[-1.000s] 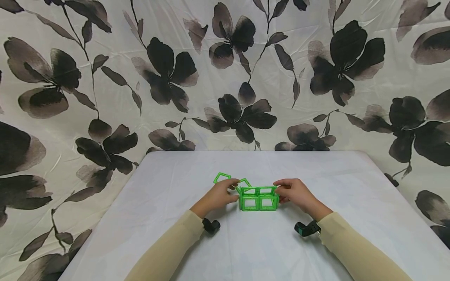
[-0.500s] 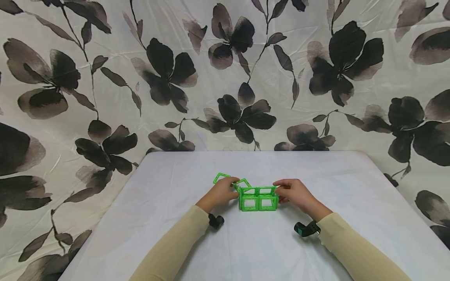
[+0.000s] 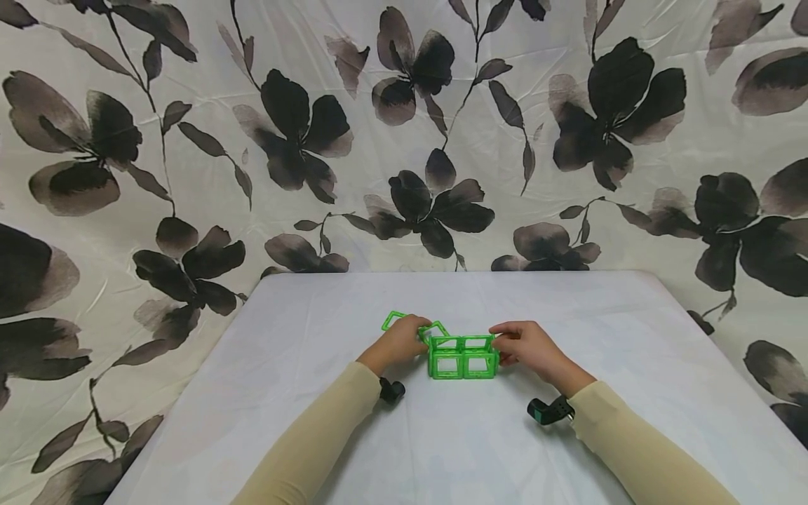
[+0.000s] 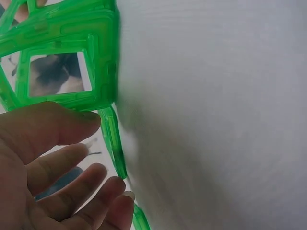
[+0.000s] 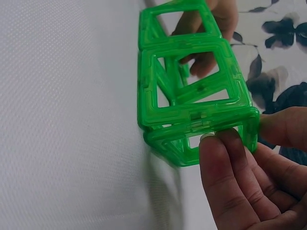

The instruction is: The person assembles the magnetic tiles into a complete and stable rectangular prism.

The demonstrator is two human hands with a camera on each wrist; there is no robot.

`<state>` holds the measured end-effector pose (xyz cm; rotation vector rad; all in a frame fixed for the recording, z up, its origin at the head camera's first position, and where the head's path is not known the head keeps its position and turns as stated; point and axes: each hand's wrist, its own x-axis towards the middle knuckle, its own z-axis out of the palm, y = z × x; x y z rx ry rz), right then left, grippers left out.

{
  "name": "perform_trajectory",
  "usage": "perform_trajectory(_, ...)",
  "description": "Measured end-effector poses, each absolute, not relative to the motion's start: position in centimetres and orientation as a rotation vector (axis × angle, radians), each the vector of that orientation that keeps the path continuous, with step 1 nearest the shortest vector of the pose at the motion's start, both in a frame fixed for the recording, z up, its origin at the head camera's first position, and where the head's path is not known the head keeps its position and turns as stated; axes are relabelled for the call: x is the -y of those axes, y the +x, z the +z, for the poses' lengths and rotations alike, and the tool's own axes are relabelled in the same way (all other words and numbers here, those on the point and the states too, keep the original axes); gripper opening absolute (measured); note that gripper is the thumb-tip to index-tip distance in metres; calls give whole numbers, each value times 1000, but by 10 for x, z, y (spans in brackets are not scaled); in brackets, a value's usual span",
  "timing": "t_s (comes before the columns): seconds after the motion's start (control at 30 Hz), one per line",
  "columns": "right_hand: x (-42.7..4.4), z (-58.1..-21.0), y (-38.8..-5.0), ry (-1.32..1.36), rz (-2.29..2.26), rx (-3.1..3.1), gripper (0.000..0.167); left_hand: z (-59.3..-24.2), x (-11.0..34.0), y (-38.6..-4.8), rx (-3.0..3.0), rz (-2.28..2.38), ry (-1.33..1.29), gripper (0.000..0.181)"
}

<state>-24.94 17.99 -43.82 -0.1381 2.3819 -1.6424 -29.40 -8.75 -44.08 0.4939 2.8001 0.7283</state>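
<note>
A box of green see-through magnetic tiles [image 3: 465, 365] stands upright on the table, with open square windows in its sides. My right hand [image 3: 533, 351] holds its right end. Close up in the right wrist view, the fingertips [image 5: 216, 153] lie on the end tile. My left hand [image 3: 398, 342] is at the left end. Its thumb [image 4: 72, 124] lies against the corner of the box in the left wrist view, while the other fingers stay loosely bent. A separate green tile [image 4: 112, 143] stands beside those fingers. Another tilted tile [image 3: 437, 325] leans behind the box's left end.
One more green tile [image 3: 391, 320] shows behind the left hand, partly covered. The white cloth-covered table [image 3: 467, 442] reaches back to a floral curtain [image 3: 353, 245]. A black wrist camera [image 3: 550, 411] sits on the right wrist, another [image 3: 392, 391] on the left.
My left hand has moved right and slightly away from me, closer to the box's left end, covering more of the tile behind it. The right hand and the box have stayed put.
</note>
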Motion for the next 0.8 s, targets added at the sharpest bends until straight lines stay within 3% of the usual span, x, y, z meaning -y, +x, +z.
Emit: perform_trajectory(0.8, -185, -431, -247, -119, -1626, -2387, 43, -444, 78, -303, -2860, 587, 472, 61)
